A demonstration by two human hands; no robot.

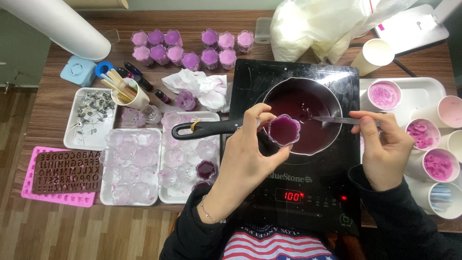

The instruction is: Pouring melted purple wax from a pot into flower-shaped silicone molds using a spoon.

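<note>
Cup [284,130]: small flower-shaped glass, full of purple liquid, held over pan [301,115]; likely fragile, slippery, hot; take by sides.
Left hand [245,154]: grip closed round cup wall.
Right hand [382,151]: grip pinched on thin tool [337,119].
Surround: cooktop [293,192], trays of empty cups [130,163] on table [57,110].

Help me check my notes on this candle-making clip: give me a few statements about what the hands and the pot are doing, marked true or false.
1. The left hand holds a small flower-shaped cup filled with dark purple liquid. True.
2. The right hand holds a wooden stick. False: it holds a thin metal tool that reaches over the pot.
3. The pot on the black cooktop holds dark purple liquid. True.
4. The pot's black handle points to the person's right. False: it points left, over the white trays.
5. All the clear moulds on the white tray are filled. False: most are empty.
</note>
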